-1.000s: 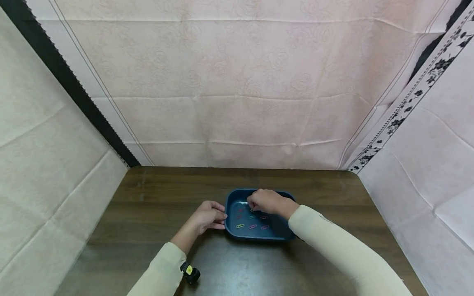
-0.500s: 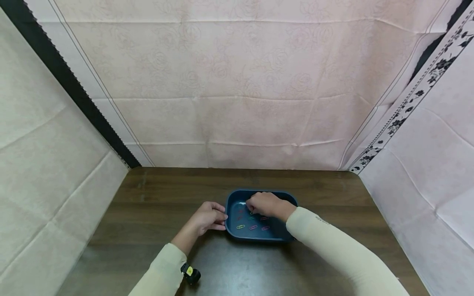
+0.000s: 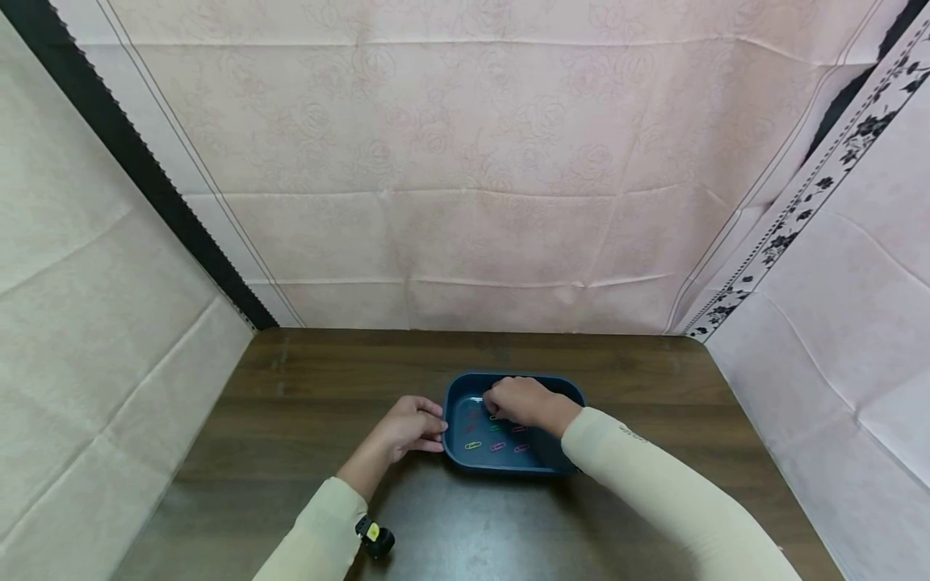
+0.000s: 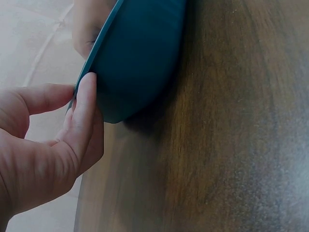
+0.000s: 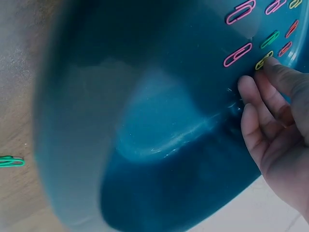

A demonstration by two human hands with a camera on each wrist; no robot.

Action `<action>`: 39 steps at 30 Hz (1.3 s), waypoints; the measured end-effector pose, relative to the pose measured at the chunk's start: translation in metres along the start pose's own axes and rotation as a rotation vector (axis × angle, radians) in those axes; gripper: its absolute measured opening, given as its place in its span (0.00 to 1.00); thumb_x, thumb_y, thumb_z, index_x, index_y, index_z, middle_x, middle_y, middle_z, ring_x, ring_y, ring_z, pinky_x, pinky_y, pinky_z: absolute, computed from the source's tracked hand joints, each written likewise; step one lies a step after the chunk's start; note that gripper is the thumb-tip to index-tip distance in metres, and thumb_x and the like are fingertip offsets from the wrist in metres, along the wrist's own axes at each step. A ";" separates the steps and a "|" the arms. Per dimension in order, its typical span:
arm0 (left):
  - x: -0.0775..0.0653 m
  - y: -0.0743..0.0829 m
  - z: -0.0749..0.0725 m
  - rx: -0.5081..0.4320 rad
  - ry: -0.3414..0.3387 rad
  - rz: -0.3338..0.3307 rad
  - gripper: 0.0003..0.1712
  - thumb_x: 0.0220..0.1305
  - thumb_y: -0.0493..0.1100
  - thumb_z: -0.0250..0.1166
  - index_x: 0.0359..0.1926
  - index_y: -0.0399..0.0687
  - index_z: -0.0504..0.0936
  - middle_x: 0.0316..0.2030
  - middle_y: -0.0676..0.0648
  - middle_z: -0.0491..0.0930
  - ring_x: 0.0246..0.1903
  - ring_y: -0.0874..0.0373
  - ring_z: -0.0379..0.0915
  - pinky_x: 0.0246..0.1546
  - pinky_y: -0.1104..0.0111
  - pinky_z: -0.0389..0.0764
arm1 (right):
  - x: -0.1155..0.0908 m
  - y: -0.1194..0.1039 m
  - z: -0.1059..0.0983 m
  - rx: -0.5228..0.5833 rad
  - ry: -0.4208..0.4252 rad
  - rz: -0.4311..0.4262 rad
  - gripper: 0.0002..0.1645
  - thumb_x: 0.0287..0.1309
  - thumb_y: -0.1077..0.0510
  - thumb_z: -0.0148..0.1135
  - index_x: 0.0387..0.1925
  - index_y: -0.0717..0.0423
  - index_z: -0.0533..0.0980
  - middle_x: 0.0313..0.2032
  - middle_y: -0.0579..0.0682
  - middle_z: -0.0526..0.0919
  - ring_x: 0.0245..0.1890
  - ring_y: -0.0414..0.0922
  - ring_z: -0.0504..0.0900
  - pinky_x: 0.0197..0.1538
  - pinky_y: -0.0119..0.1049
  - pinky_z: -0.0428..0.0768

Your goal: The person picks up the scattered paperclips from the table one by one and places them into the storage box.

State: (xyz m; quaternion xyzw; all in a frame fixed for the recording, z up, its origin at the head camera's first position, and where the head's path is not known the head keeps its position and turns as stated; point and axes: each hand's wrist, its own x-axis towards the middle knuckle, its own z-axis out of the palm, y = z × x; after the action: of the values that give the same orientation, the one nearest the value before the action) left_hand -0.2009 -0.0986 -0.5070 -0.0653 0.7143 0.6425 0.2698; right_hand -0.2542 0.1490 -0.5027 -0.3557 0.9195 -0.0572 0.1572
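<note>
A blue plastic tray (image 3: 538, 460) with raised sides stands on the table. My left hand (image 3: 411, 428) pinches its left rim between thumb and fingers, as the left wrist view shows with the hand (image 4: 53, 130) at the tray wall (image 4: 140, 58). My right hand (image 3: 525, 401) reaches inside the tray. In the right wrist view its thumb and a finger pinch the end of a yellow paper clip (image 5: 260, 64) on the tray floor; the other fingers are bent. Near it lie a green paper clip (image 5: 269, 39), two red ones and several pink ones (image 5: 237, 54).
Another yellow paper clip (image 5: 295, 4) lies deeper in the tray. Outside the tray, a green paper clip (image 5: 10, 161) is on the wooden table (image 3: 291, 403). Patterned light cloth (image 3: 465, 202) hangs behind the table's far edge.
My right hand has shifted slightly left and down over the tray, then stayed still. The left hand keeps its place on the rim.
</note>
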 end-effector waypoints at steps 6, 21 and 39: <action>-0.001 0.001 0.000 -0.003 0.000 0.002 0.16 0.70 0.31 0.63 0.56 0.30 0.74 0.38 0.38 0.79 0.32 0.53 0.80 0.38 0.61 0.92 | -0.004 0.000 -0.003 -0.004 0.008 0.007 0.06 0.69 0.56 0.66 0.33 0.48 0.80 0.29 0.40 0.74 0.27 0.39 0.72 0.31 0.30 0.73; -0.001 0.002 -0.001 0.004 -0.003 0.009 0.17 0.70 0.30 0.63 0.56 0.29 0.74 0.38 0.38 0.79 0.33 0.53 0.80 0.38 0.60 0.92 | -0.026 0.000 -0.007 0.049 0.060 0.010 0.03 0.69 0.55 0.67 0.42 0.47 0.82 0.34 0.40 0.77 0.30 0.36 0.74 0.35 0.30 0.77; 0.000 0.000 0.000 0.008 -0.005 0.007 0.16 0.70 0.31 0.63 0.56 0.31 0.74 0.38 0.37 0.79 0.33 0.52 0.80 0.38 0.60 0.92 | -0.062 -0.008 -0.018 0.124 0.243 -0.043 0.05 0.68 0.56 0.67 0.44 0.45 0.83 0.41 0.42 0.83 0.35 0.34 0.78 0.40 0.29 0.84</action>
State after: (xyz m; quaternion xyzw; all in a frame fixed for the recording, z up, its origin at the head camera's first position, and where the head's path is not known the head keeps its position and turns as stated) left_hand -0.2011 -0.0990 -0.5075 -0.0600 0.7163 0.6409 0.2694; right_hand -0.2123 0.1844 -0.4685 -0.3555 0.9185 -0.1602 0.0653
